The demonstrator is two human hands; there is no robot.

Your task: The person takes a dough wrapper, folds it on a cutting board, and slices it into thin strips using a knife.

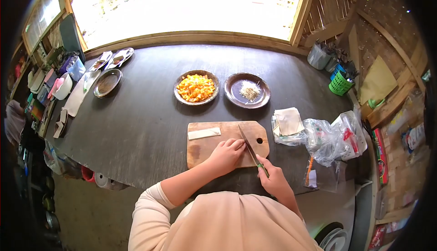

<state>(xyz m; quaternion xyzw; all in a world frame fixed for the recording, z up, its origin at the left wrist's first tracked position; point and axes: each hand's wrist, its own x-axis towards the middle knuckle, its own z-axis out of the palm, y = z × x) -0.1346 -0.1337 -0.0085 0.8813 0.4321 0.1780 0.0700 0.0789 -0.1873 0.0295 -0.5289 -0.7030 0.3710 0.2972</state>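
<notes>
On the dark table lies a wooden cutting board (205,153) with a hole near its right side. My right hand (276,181) is wrapped round the green handle of a knife (248,145), whose blade points up and left across the board. My left hand (227,153) rests on the board just left of the blade, fingers together; whatever is under the fingertips is too small to name. A pale flat strip (204,133) lies at the board's upper left. Beyond the board stand a bowl of orange chopped pieces (195,87) and a dark plate (234,97) with thin whitish shreds (250,90).
Right of the board are stacked pale squares (289,121) and clear plastic bags (321,139). A green basket (340,83) stands at the back right. An empty dark dish (108,83) and two small trays sit at the back left, near containers along the left edge.
</notes>
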